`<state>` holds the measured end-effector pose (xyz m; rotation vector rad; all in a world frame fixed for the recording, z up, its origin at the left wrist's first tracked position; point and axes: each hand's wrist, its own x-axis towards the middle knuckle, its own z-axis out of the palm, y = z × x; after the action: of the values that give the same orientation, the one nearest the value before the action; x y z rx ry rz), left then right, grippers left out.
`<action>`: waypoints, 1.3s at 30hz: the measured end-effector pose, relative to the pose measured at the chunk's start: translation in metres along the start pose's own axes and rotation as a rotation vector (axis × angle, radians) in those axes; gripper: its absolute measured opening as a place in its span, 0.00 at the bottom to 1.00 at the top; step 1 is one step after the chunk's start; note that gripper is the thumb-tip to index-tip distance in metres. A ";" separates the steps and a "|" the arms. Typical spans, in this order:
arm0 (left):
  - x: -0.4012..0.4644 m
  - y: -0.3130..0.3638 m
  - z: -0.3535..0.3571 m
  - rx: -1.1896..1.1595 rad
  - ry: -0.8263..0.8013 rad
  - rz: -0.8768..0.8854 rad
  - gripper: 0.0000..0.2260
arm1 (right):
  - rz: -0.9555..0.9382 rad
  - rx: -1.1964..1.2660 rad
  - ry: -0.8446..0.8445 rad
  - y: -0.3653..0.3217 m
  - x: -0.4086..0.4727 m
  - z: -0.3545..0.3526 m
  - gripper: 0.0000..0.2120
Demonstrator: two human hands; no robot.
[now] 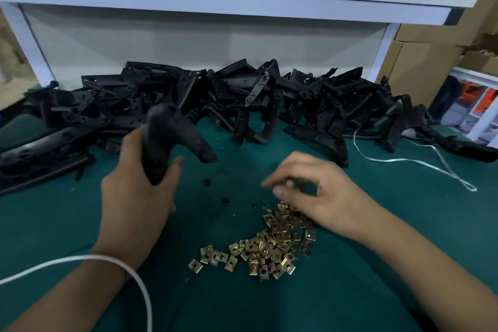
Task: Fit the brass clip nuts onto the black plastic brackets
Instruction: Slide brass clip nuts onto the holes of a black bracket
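My left hand (pixel 140 191) grips a black plastic bracket (pixel 175 137), blurred and lifted above the green table mat (pixel 80 224). My right hand (pixel 318 191) hovers over the far end of a loose heap of brass clip nuts (pixel 269 242); its thumb and fingers are curled toward each other, and blur hides whether a nut sits between them. A long pile of black brackets (pixel 242 100) lies across the back of the table.
Small black bits (pixel 207 182) lie on the mat between my hands. A white cord (pixel 129 269) loops over my left wrist. A thin white string (pixel 431 164) trails at the right. A white shelf (pixel 215 0) overhangs the back; cardboard boxes (pixel 431 56) stand right.
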<state>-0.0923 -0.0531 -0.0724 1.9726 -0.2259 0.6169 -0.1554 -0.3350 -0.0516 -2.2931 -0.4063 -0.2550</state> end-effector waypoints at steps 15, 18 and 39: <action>0.008 -0.014 0.000 0.073 -0.219 -0.113 0.10 | 0.074 -0.013 -0.244 0.009 0.002 0.011 0.04; 0.001 -0.005 0.001 0.201 -0.351 0.018 0.27 | 0.080 0.173 -0.157 0.006 0.000 0.018 0.04; -0.013 0.005 0.002 0.297 -0.476 0.494 0.27 | 0.084 0.960 0.268 -0.006 0.006 0.029 0.11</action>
<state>-0.1042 -0.0587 -0.0759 2.3504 -0.9848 0.4951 -0.1507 -0.3089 -0.0657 -1.3084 -0.2165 -0.2482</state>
